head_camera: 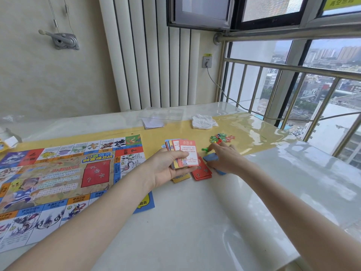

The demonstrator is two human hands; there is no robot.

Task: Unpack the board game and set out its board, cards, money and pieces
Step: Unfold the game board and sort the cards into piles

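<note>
1. Head view, task things: game board (64, 184) unfolded flat at the left of the white table (195, 222), one corner reaching toward the middle. Red card stack (203, 173) and yellow card stack (180, 178) lying just right of the board, partly under the held cards. Blue cards (211, 157) beside the red stack, under the right hand. Small green and red plastic pieces (221, 138) heaped just beyond, near the far edge of the yellow mat (254, 132).

2. Head view, handling: cards thin, light and glossy, likely to slide apart on the slick tabletop; best squared up and taken by the long edges. Board only thin printed sheet by the look of it, easily creased, best lifted by two corners. Pieces tiny and light, apt to scatter; pinch singly or sweep together.

3. Head view, left hand (166, 167): palm up, fingers curled under a fanned handful of cards (183, 154), thumb pressed across the face of the front red-bordered card.

4. Head view, right hand (224, 159): palm down over the blue cards, fingers reaching forward toward a small green piece (205, 149); fingertips largely hidden, so cannot tell whether pinching anything or merely touching.

5. Head view, elsewhere: clear plastic box (162, 114) and crumpled white tissue (203, 122) at the back of the table, well apart from the hands.
</note>
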